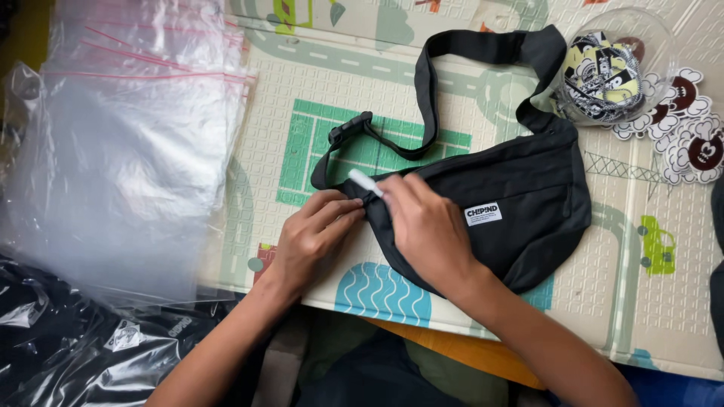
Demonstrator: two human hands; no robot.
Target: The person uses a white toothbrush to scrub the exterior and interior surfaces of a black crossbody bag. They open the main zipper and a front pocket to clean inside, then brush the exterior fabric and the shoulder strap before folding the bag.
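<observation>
Black fabric waist bag [520,196]: left hand [313,237] pinches its end; right hand [426,226] fingers grip a white tag [365,182].

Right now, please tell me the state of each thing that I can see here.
Black fabric waist bag: lying flat, strap unbuckled.
Small white tag: pinched in right hand.
Left hand: pressing the bag's left end.
Clear zip plastic bags: stacked, empty.
Clear round container: holding printed stickers.

Left hand [313,230] and right hand [430,230]: both bare, no gloves, rings or watch. Forearms uncovered to the frame edge; no sleeves visible. Nails short, unpainted.
</observation>
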